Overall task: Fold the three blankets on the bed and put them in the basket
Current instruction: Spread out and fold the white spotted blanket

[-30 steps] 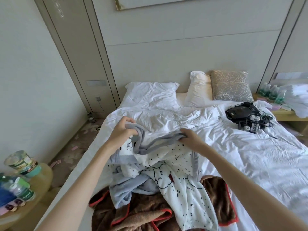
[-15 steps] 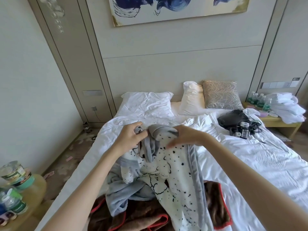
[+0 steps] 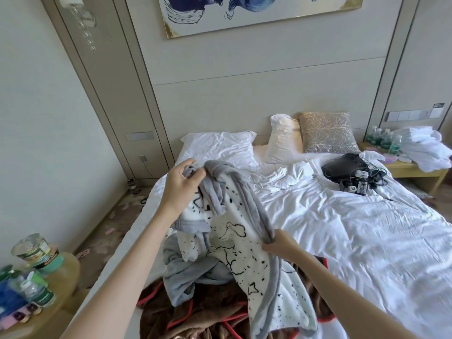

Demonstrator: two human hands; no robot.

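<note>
Left hand (image 3: 182, 184) pinches spotted blanket (image 3: 241, 243) by grey hem; right hand (image 3: 281, 245) grips same hem, below-right of left. We're locating corners; next, pull edge taut.

The left arm (image 3: 127, 265) and the right arm (image 3: 342, 287) are shown bare along their visible length; the left hand (image 3: 182, 183) and the right hand (image 3: 281, 244) are uncovered too. Both forearms are seen as slim.

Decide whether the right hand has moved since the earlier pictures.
Yes. The right hand drew back toward the person, away from the white pillow, gripping the spotted blanket.
</note>
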